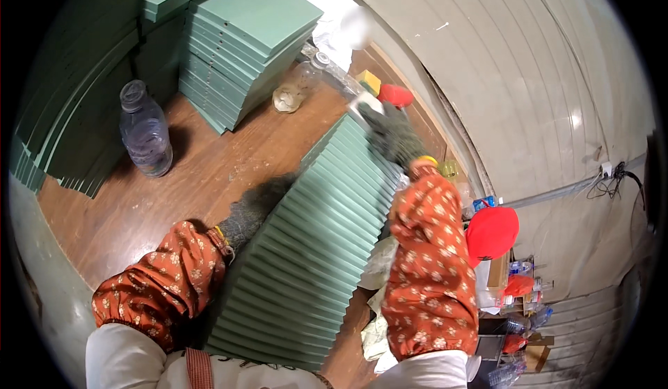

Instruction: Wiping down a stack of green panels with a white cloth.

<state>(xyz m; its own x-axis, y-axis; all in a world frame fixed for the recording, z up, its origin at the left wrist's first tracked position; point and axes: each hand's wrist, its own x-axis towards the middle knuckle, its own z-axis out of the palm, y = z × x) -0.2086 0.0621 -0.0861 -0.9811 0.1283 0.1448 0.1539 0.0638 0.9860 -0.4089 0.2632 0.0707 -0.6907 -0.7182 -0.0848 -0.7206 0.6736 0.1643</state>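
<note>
A long row of green boards (306, 250), packed face to face, runs from my body toward the far middle of the wooden table. My left hand (256, 211), in a dark grey knit glove, lies against the row's left side with its fingers stretched out. At the far right end of the row is my right hand (393, 135), also gloved. Its fingers are closed on a small pale block (364, 104), partly covered by the glove. Red flowered sleeves cover both forearms.
Green board stacks (243, 55) stand at the back left. A clear plastic bottle (146, 131) stands on the wooden table (202, 187). Beyond the right hand lie a yellow sponge (369, 79) and a red object (396, 96). Crumpled pale cloth (378, 326) lies right of the row.
</note>
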